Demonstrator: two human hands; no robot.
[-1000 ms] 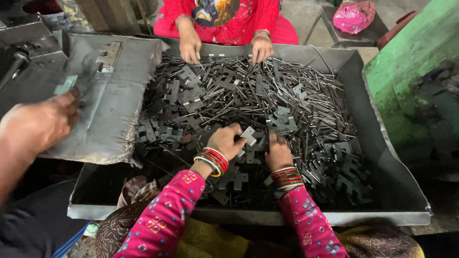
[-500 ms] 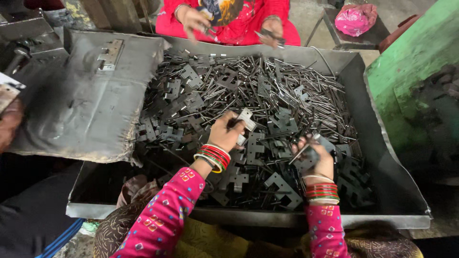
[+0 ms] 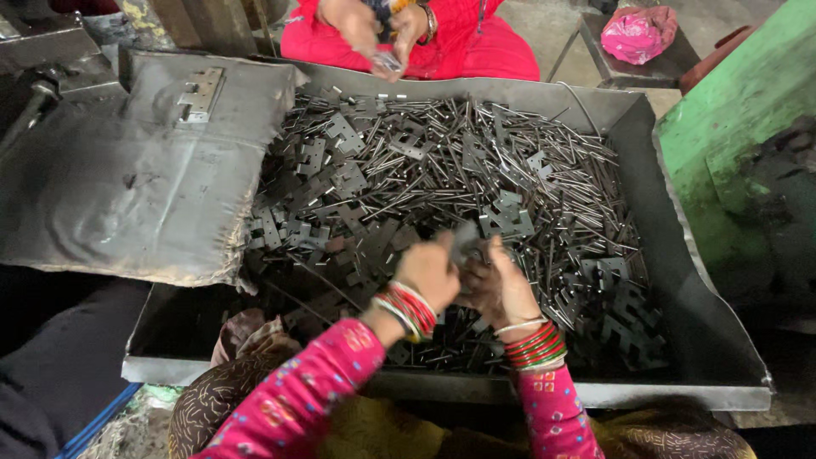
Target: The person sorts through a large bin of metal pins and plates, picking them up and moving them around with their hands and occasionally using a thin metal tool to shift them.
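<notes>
My left hand (image 3: 431, 270) and my right hand (image 3: 497, 285) meet over the near part of a big metal tray (image 3: 680, 280). Between them they pinch a small dark metal hinge piece (image 3: 466, 244), blurred by motion. Both wrists wear red and green bangles, and the sleeves are pink. Under the hands lies a heap of hinge plates (image 3: 340, 183) and thin metal pins (image 3: 561, 200). Whether a pin is held too cannot be told.
Across the tray a person in red (image 3: 476, 42) holds a small metal part in both hands (image 3: 378, 34). A bent metal sheet (image 3: 127, 187) with a finished hinge (image 3: 200, 93) lies at the left. A green wall (image 3: 748, 127) stands at the right, a pink bag (image 3: 639, 34) behind.
My right hand came back from the right side of the heap and joined my left hand. The person opposite lifted their hands off the tray's rim. A hand at the far left is gone.
</notes>
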